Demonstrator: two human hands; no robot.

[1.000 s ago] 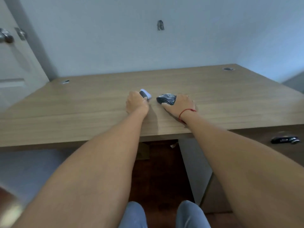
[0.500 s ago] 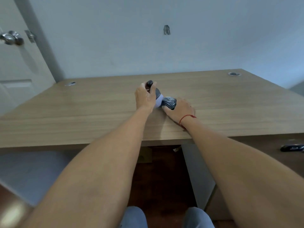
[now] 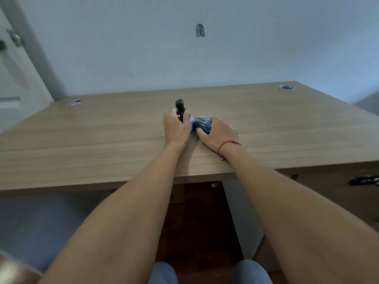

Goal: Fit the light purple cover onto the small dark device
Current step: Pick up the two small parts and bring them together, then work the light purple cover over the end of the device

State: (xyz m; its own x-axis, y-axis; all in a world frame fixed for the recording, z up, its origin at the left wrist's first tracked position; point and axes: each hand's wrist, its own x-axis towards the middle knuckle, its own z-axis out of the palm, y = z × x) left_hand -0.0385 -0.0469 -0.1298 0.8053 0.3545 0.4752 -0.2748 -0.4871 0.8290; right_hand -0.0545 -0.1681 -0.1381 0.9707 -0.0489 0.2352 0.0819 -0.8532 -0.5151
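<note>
My left hand (image 3: 177, 126) is closed around a small dark device (image 3: 180, 105) that stands upright, its rounded top sticking out above my fingers. The light purple cover (image 3: 191, 121) shows as a small patch at the device's lower end, between my two hands; most of it is hidden. It touches a dark blue-grey ribbed piece (image 3: 202, 124) lying on the wooden desk (image 3: 102, 140). My right hand (image 3: 218, 133) grips that ribbed piece from the right, thumb in front. A red string circles my right wrist.
Two round cable holes sit at the desk's back, one on the left (image 3: 74, 102) and one on the right (image 3: 286, 87). A door (image 3: 14, 83) stands at the far left. A drawer handle (image 3: 364, 180) shows under the desk's right side.
My left hand has tipped the dark device from lying low to upright and brought its purple end against the ribbed piece. My right hand stays on that piece.
</note>
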